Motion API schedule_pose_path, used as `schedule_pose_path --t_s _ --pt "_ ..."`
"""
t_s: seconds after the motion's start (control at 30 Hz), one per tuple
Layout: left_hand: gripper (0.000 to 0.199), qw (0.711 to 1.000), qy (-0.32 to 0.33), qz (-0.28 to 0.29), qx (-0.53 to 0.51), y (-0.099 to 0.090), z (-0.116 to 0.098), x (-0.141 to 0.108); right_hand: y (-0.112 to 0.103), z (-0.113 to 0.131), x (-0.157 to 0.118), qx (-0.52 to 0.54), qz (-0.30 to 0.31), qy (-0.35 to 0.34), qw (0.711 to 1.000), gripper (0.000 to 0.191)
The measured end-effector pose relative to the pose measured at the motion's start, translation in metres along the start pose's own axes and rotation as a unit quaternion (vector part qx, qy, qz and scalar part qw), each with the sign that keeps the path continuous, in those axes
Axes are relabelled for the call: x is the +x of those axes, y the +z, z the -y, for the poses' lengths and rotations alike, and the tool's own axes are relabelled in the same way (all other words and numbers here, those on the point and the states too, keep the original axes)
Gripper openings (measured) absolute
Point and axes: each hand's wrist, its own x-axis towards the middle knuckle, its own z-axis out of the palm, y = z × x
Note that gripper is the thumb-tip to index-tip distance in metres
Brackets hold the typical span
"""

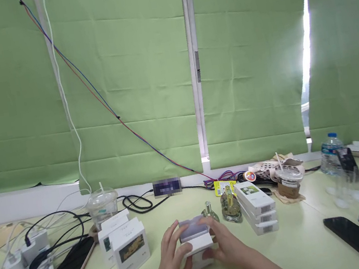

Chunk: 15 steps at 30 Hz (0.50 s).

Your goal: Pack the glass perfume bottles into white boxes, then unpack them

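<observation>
The left hand [176, 258] and right hand [223, 241] grasp an open white box [199, 244] over the table [299, 243], probably light, stiff card best held by its opposite sides to spare creasing, just short of 2 likely fragile, slippery glass bottles [231, 207].

Our left hand [168, 258] reaches in from the bottom edge, its bent fingers [170, 236] spread and angled inward, facing our right hand [227, 243] across a narrow gap. Our right fingers curl above the thumb [209, 253], and our bare right forearm [267, 266] slants off toward the lower right.
</observation>
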Motion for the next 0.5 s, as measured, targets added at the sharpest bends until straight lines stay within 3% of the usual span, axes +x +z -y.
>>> schedule_pose_path --t_s 0.17,0.33,0.43,0.5 --pt "0.03 1.0 0.022 0.007 0.013 -0.001 0.004 0.001 -0.003 0.002 0.004 -0.014 -0.017 0.009 1.0 0.07" --pt "0.029 0.998 -0.004 0.049 -0.037 0.001 0.012 -0.007 -0.025 0.021 0.005 -0.058 0.002 0.002 0.998 0.062" --pt "0.022 0.998 -0.03 0.018 -0.05 0.007 0.013 -0.012 -0.05 0.033 0.008 -0.034 -0.049 -0.037 0.998 0.051" --pt "0.022 0.998 -0.035 -0.006 -0.047 0.012 0.012 -0.015 -0.071 0.036 0.016 -0.09 -0.111 -0.032 0.989 0.044"
